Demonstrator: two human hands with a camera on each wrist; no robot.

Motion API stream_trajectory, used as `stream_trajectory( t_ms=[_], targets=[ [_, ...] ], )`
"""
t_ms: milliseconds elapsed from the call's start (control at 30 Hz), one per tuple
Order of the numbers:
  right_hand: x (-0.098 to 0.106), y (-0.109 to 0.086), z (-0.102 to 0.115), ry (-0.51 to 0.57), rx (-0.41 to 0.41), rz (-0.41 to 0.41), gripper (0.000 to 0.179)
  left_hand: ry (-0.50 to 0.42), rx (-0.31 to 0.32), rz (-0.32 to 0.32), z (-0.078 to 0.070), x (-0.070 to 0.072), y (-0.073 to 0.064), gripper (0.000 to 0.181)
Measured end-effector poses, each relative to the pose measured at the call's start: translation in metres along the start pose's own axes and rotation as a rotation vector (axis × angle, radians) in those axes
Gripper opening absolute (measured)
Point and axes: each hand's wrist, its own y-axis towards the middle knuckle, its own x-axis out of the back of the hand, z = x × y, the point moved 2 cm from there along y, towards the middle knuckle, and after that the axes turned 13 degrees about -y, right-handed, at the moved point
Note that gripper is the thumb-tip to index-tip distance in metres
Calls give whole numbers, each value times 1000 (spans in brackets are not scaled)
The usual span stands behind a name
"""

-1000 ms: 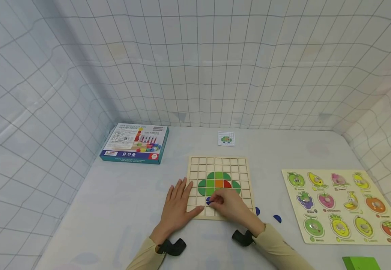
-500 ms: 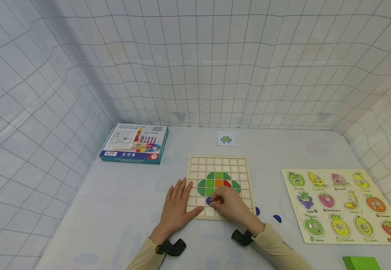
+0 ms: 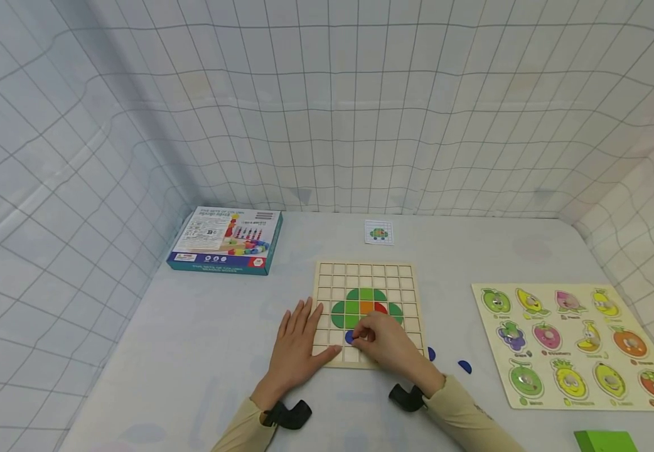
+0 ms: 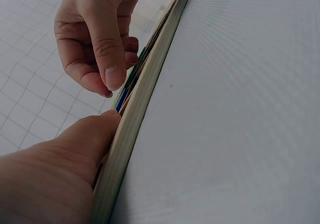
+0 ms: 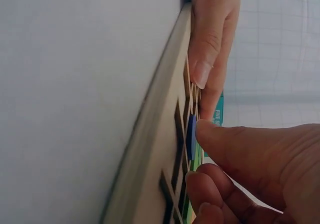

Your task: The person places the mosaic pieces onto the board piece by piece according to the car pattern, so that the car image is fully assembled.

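Observation:
A square wooden grid board [image 3: 364, 269] lies on the table, with green, orange and red pieces [image 3: 366, 307] set in its middle. Below them a blue half-circle piece [image 3: 349, 337] sits in a grid cell, making a rounded blue shape partly covered by fingers. My right hand [image 3: 383, 340] has curled fingers, thumb and fingertips right at this blue piece; its thumb [image 5: 215, 134] overlaps the edge in the right wrist view. My left hand [image 3: 295, 348] lies flat with fingers spread over the board's left side, thumb [image 4: 95, 134] on the lower part.
Two more blue half-circles lie right of the board, one at its edge [image 3: 431, 353] and one farther off [image 3: 465, 366]. A small pattern card [image 3: 378, 232] lies behind. A boxed toy [image 3: 225, 240] sits back left, a fruit puzzle board [image 3: 578, 345] and green block [image 3: 605, 441] right.
The blue piece under my right fingertips, earlier split by a dark line, now lies flatter as one rounded blue shape. Both hands stay nearly in place.

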Motion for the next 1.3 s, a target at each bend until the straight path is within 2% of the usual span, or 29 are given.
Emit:
stream_trajectory(
  t_ms=[267,600,700,933,1300],
  targets=[
    [15,-11,-9,-31,-77,-25,9,-5,0,-7,-1,0,0,86],
    [48,-35,-39,-26,-143,-90,9,4,11,2,-1,-1,-1,87],
    [57,-44,-51,-50,-153,-77,10,1,9,0,0,-1,0,86],
    [70,-63,-77,-71,-238,14,20,3,-6,-8,1,-2,0,86],
    [68,-77,-94,-106,-116,87,30,4,12,7,0,-2,0,87]
  ],
)
